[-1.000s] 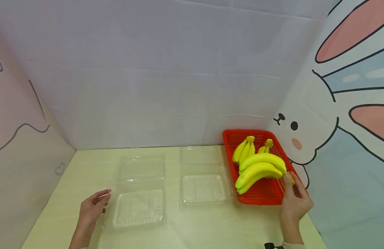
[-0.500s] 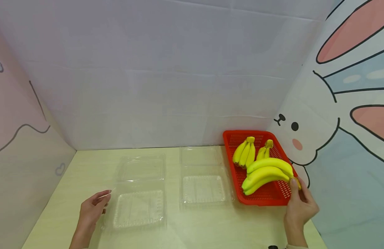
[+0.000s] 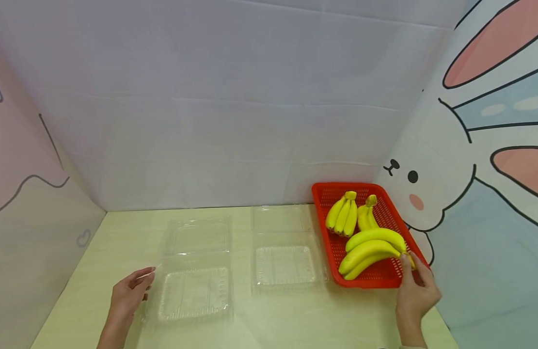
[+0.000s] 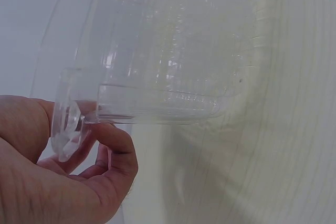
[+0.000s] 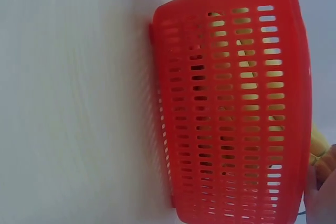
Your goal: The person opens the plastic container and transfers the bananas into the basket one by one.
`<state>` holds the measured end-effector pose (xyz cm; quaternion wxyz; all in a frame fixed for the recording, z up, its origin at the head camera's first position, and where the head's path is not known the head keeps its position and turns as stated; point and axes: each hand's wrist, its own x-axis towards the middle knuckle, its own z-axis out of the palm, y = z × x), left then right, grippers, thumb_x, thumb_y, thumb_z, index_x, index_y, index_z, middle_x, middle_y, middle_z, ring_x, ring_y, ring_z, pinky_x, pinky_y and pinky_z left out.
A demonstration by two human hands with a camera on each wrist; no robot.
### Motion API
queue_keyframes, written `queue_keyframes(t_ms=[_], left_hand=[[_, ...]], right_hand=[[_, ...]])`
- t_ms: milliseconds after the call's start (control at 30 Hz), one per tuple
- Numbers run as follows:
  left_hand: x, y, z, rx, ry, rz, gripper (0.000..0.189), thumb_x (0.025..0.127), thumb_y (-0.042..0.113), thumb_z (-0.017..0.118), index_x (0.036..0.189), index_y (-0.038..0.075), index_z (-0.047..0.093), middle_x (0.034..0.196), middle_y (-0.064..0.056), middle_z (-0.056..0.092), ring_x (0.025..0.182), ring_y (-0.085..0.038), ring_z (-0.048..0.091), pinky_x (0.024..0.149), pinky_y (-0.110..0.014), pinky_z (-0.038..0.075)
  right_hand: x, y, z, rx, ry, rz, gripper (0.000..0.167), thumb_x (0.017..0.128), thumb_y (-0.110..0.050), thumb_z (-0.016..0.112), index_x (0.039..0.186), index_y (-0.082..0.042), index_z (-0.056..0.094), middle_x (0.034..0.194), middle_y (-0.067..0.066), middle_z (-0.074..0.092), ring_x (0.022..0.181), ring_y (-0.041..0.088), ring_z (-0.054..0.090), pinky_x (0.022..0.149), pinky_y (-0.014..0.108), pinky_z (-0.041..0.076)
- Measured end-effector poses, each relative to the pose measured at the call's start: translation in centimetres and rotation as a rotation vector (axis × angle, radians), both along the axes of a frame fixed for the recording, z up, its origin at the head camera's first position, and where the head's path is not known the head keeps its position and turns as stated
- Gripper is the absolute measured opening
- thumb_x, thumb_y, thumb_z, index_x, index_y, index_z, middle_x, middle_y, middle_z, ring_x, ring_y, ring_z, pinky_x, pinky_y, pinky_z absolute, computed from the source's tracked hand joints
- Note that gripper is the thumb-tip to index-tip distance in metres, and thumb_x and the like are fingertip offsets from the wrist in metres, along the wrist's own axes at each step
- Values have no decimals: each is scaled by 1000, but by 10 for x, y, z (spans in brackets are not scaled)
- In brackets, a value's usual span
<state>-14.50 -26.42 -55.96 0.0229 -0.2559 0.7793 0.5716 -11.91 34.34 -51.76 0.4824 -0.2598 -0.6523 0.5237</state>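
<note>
In the head view my right hand [image 3: 417,288] pinches the stem end of a bunch of bananas [image 3: 369,254], which lies across the front of the red basket [image 3: 369,282]. Two smaller bunches, one a left bunch [image 3: 342,213] and the other a right bunch [image 3: 367,215], sit behind it in the basket. On the other side, my left hand [image 3: 130,293] is at the left edge of an open clear plastic container [image 3: 195,293]. From the left wrist, the thumb and curled forefinger grip the container's rim [image 4: 73,114]. Basket mesh hides most of the bananas from the right wrist view.
A second open clear container [image 3: 286,264] lies between the first one and the basket, its lid [image 3: 279,219] folded back. White cloth [image 3: 251,121] walls off the back of the pale wooden table [image 3: 269,320]. A printed rabbit panel [image 3: 482,232] borders the right side.
The held bunch shifts right, then slightly back left and lower in the basket, the right hand moving with it. More of the rear right bunch shows. My left hand stays put.
</note>
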Motion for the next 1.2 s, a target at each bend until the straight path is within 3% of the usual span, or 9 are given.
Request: queue_keyframes(t_ms=[200,467,633,700,867,933,1200], left_hand=[[0,0,1,3,1,3,40,101,15,66,135,-6,61,92,3,73,75,-13,59,59,-28,54],[1,0,4,14,2,7,40,100,15,66,134,-6,62,91,4,72,74,-13,59,60,-28,55],[1,1,5,11,5,4,40,100,15,66,134,-6,62,91,4,72,73,-13,59,60,-28,55],[1,1,6,8,3,8,40,100,15,67,134,-6,62,91,4,73,73,-13,59,59,-28,55],[1,0,6,5,4,7,40,100,15,67,134,-6,62,91,3,72,73,-13,60,60,-29,55],[2,0,7,4,5,10,40,100,15,67,133,-6,63,91,4,73,74,-13,60,60,-29,55],[1,-1,6,3,-1,20,41,100,16,68,134,-6,62,91,4,73,74,-13,60,59,-28,54]], right_hand=[[3,-3,-3,19,-17,10,31,87,-5,81,117,2,76,100,-16,73,90,0,66,77,7,50],[5,-7,-8,145,-31,41,30,86,-2,82,115,1,77,97,-20,69,89,-3,65,78,7,50],[8,-12,-4,266,-15,55,29,82,9,81,110,7,76,99,0,75,89,-6,64,79,7,49],[9,-10,-4,323,-43,57,29,81,8,82,110,7,76,101,-5,74,91,-9,62,80,6,48],[16,-1,-6,486,-156,72,32,81,3,85,112,5,76,102,4,76,95,-17,54,83,2,42],[20,-2,-2,536,-179,80,34,80,4,85,112,5,76,102,20,73,94,-18,51,82,2,40],[32,-8,10,640,-193,129,38,73,4,89,110,4,77,98,21,72,93,-17,48,82,1,38]])
